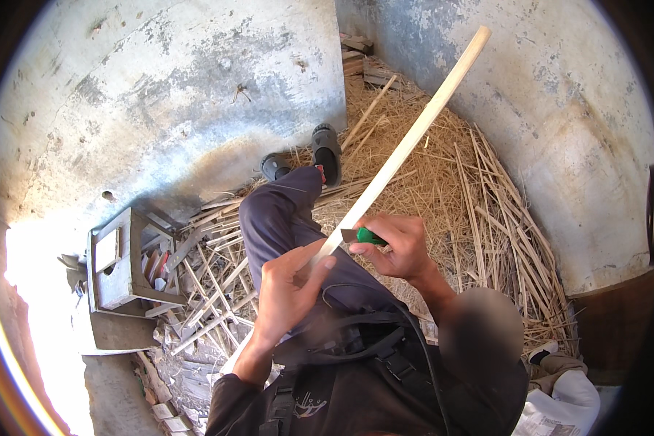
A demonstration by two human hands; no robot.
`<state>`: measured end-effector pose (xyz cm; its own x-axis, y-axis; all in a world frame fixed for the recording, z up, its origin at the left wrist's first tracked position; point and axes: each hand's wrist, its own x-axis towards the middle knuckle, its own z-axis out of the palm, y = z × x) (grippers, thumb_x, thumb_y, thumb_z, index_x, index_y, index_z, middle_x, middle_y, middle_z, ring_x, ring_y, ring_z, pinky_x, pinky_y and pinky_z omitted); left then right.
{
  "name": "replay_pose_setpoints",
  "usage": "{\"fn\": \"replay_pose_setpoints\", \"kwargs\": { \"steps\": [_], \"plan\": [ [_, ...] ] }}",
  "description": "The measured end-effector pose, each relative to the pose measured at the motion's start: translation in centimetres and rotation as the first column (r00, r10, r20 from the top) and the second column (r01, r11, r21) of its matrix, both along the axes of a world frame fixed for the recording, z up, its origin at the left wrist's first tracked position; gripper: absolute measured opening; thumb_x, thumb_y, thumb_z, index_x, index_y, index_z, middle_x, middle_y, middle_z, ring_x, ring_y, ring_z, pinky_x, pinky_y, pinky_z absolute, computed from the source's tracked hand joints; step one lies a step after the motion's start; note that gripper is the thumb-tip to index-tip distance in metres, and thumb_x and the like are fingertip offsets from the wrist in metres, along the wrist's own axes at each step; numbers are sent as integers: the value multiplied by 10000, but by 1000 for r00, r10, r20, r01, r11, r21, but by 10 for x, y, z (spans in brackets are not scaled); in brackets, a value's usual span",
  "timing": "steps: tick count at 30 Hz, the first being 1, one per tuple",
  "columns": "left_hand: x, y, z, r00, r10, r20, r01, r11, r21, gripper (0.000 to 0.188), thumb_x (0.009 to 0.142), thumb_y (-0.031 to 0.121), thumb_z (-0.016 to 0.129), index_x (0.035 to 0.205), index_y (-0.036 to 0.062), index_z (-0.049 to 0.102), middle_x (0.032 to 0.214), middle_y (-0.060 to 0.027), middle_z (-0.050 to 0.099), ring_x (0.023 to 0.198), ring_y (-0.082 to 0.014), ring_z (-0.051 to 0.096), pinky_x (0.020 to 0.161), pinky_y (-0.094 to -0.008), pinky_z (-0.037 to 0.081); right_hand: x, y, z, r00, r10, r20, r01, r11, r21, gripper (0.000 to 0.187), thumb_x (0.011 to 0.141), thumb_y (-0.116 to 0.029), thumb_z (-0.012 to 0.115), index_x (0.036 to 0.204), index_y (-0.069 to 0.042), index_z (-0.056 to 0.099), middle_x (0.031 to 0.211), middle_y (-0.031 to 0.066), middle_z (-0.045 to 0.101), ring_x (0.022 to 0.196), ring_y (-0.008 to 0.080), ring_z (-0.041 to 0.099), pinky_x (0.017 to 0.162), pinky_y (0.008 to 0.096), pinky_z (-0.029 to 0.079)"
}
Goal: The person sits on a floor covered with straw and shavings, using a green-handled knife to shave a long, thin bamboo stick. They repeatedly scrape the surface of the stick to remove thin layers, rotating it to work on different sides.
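A long pale wooden strip [407,142] slants from my lap up to the far right. My left hand [287,287] is closed round its lower part, with the thumb along the wood. In my right hand [400,247] is a knife [370,236] with a green handle, gripped between thumb and fingers. Its short, wide metal blade [349,235] lies against the strip's right edge, just beyond my left hand. Both hands are above my dark trousers [276,218].
Shavings [414,174] cover the floor ahead. Piled wooden sticks [501,225] lie on the right, more sticks [218,298] on the left. A small wooden stool-like box [123,261] stands at left. Worn walls [196,73] close in the space. A white sack [559,407] sits at lower right.
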<state>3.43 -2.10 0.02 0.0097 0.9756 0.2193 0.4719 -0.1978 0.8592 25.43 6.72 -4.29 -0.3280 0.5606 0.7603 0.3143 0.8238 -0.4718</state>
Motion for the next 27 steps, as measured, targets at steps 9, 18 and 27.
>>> {"fn": "replay_pose_setpoints", "kwargs": {
  "steps": [9, 18, 27],
  "plan": [
    [3, -1, 1, 1000, 25, 2, -25, 999, 47, 284, 991, 101, 818, 1231, -47, 781, 994, -176, 818, 817, -162, 757, 740, -308, 577, -3, 0, 3, 998, -57, 6, 57, 997, 54, 333, 935, -340, 872, 976, -24, 775, 727, 67, 738, 587, 217, 726, 524, 333, 524],
    [1, -5, 7, 999, 29, 26, -27, 996, -81, 267, 1001, 103, 806, 1228, -36, 783, 925, -143, 793, 763, -122, 686, 698, -302, 547, 0, 1, 3, 996, -94, -12, 94, 993, 76, 296, 955, -358, 852, 1069, -90, 799, 789, 18, 767, 626, 189, 733, 549, 321, 542],
    [-5, -14, -6, 997, 4, 82, 3, 997, -76, 226, 1049, 143, 767, 1221, 2, 808, 668, 97, 549, 610, 13, 385, 537, -242, 249, 42, 23, -9, 964, -242, -112, 224, 963, -152, 318, 1029, -334, 772, 1085, -22, 791, 833, 104, 768, 680, 198, 749, 566, 326, 554]
  ]
}}
